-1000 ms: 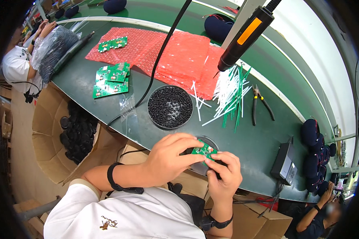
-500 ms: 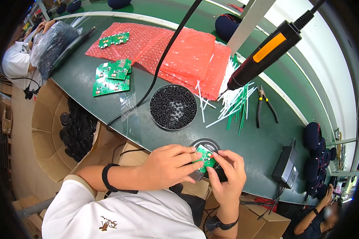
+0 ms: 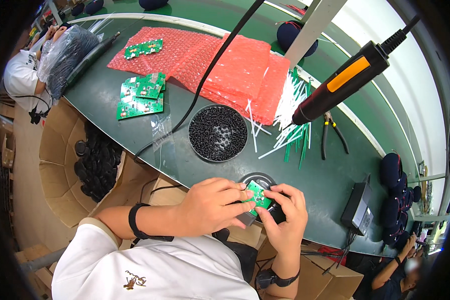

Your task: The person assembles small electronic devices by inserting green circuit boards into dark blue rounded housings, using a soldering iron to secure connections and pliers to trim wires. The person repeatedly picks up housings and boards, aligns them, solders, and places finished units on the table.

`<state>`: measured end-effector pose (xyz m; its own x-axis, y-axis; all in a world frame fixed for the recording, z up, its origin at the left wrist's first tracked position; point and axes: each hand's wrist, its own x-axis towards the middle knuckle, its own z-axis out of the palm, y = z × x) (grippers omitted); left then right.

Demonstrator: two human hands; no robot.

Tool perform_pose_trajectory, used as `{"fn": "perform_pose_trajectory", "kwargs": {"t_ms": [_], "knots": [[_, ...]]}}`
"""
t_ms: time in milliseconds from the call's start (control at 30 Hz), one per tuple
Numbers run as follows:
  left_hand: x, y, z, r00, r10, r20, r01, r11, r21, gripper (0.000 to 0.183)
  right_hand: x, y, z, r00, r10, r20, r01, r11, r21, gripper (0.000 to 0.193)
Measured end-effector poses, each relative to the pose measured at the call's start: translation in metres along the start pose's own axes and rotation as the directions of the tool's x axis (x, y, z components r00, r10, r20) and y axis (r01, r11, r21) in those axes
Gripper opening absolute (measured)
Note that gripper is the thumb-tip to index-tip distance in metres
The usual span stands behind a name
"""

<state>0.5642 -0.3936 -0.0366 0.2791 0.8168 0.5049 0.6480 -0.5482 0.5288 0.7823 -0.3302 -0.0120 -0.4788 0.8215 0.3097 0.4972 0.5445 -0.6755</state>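
A small green circuit board (image 3: 257,194) lies over a round black housing (image 3: 259,178) at the table's near edge. My left hand (image 3: 216,202) grips the board's left side with bent fingers. On its right side, the thumb and forefinger of my right hand (image 3: 286,212) hold the opposite edge. Much of the housing is hidden beneath the board and fingers. Beyond my hands stands a round dish (image 3: 193,142) of small black screws. A black electric screwdriver (image 3: 340,82) with an orange panel hangs above the table at the right.
Several green boards (image 3: 140,102) lie at the left, near red bubble wrap (image 3: 237,70). White and green strips (image 3: 295,120) and pliers (image 3: 330,135) rest at the right, with a black power box (image 3: 357,210) closer. A carton (image 3: 60,165) of black parts stands left. Other people sit at both sides.
The hanging screwdriver has swung slightly right and down. My hands stay on the board, with the right fingers shifted a little.
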Motion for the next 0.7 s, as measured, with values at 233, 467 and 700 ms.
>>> {"fn": "perform_pose_trajectory", "kwargs": {"t_ms": [233, 467, 700], "knots": [[0.001, 0.001, -0.003, 1.000, -0.015, 0.021, 0.015, 0.999, -0.037, 0.054, -0.001, 0.000, 0.001, 1.000, 0.020, -0.016, -0.019, 1.000, 0.022, 0.037], [0.003, 0.003, -0.007, 0.999, -0.019, 0.045, 0.021, 0.999, -0.049, 0.051, 0.001, -0.003, -0.002, 1.000, 0.027, 0.007, -0.027, 0.999, 0.035, 0.037], [0.022, -0.015, -0.036, 0.995, -0.089, -0.054, 0.087, 0.995, -0.041, 0.025, 0.053, -0.005, -0.037, 0.980, 0.192, 0.059, -0.200, 0.961, 0.189, 0.039]]}}
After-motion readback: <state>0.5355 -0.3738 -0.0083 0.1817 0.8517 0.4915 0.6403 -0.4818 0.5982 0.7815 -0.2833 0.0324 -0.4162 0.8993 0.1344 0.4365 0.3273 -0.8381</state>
